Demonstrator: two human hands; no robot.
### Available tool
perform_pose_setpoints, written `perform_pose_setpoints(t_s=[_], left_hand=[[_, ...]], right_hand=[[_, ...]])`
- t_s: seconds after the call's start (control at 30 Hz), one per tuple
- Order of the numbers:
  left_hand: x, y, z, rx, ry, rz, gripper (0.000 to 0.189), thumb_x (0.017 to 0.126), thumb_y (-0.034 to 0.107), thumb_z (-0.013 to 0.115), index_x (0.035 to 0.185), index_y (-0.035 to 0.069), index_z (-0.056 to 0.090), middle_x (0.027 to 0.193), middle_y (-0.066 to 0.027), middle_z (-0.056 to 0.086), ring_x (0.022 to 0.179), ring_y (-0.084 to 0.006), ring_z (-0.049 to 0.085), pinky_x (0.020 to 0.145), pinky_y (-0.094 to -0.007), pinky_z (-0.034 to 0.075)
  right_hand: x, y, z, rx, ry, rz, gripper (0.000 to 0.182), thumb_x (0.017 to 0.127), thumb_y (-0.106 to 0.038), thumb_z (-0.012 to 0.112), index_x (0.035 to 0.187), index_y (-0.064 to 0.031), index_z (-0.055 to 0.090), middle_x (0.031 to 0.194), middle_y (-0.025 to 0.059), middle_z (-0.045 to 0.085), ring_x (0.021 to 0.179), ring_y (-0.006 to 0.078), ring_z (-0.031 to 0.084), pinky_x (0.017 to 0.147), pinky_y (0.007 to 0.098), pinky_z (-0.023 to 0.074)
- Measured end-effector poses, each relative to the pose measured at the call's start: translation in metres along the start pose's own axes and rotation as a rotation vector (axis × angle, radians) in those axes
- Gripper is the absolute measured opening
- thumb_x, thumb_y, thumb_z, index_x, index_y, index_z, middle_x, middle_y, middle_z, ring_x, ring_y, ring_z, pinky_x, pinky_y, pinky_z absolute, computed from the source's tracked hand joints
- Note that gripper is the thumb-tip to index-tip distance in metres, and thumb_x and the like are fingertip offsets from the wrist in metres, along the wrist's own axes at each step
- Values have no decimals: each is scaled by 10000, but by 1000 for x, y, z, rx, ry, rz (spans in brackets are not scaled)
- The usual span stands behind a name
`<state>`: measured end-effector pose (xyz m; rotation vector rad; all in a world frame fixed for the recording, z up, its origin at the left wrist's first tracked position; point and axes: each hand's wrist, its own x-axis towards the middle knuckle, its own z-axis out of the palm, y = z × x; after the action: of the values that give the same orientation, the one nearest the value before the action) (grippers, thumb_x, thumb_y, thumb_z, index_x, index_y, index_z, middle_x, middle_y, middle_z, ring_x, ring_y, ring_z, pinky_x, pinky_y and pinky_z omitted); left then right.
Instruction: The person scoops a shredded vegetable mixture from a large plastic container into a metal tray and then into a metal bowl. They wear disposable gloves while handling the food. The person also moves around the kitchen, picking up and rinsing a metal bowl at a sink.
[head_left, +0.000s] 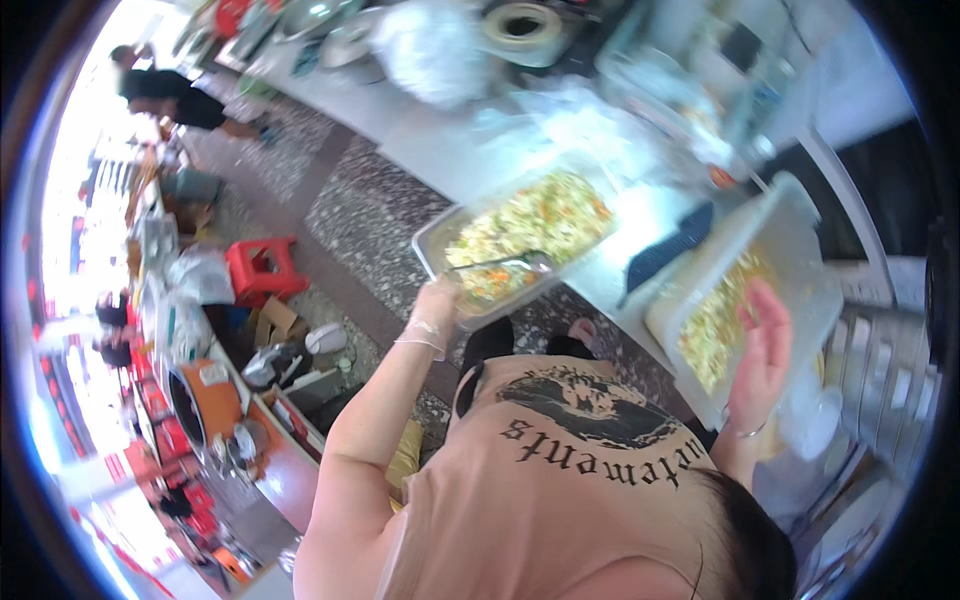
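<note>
A clear plastic container (431, 238) of chopped vegetables (540, 214), pale green with orange bits, overhangs the counter edge. My left hand (439, 304), with thin clear plastic about its wrist, grips its near left corner. A metal spoon (538, 261) lies across the vegetables. The spoon's handle ends at my left fingers; whether they hold it too, I cannot tell. To the right, a deep translucent tub (806, 259) holds more of the chopped mix (712, 337). My right hand (759, 356), blurred, is over the tub's near right side, fingers apart, with nothing visible in it.
A dark blue cloth (671, 247) lies on the metal counter (442, 157) between the containers. Clear plastic bags (585, 124) and a tape roll (523, 26) sit farther back. On the speckled floor stands a red stool (266, 268). A person (176, 97) stands at far left.
</note>
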<state>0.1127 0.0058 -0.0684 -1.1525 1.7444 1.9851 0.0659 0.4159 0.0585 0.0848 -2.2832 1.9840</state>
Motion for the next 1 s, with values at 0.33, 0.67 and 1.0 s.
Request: perform_pose_setpoints(t_s=[0.33,0.67,1.0], left_hand=[[16,10,-206,1559,-85,651,312,656,305,709,785,22,684,777,-167,656,801,-315,639,729,-399,508],[-15,84,-501,509,553,252,235,762,183,555,835,-16,657,855,-240,641,822,-362,632,750,-403,503],[-42,113,-703,-299,1034,36,266,754,77,591,981,-43,661,868,-89,667,748,-123,602,688,-260,482]], right_hand=[[71,88,267,-59,-485,462,195,973,-237,464,1028,-62,528,868,18,560,568,62,487,489,213,412],[63,-7,623,-65,-919,402,188,957,-179,495,790,-115,438,513,-13,450,406,67,400,370,209,297],[67,-68,1033,80,-1387,71,193,957,-204,534,970,-23,603,626,-42,484,528,16,408,466,185,332]])
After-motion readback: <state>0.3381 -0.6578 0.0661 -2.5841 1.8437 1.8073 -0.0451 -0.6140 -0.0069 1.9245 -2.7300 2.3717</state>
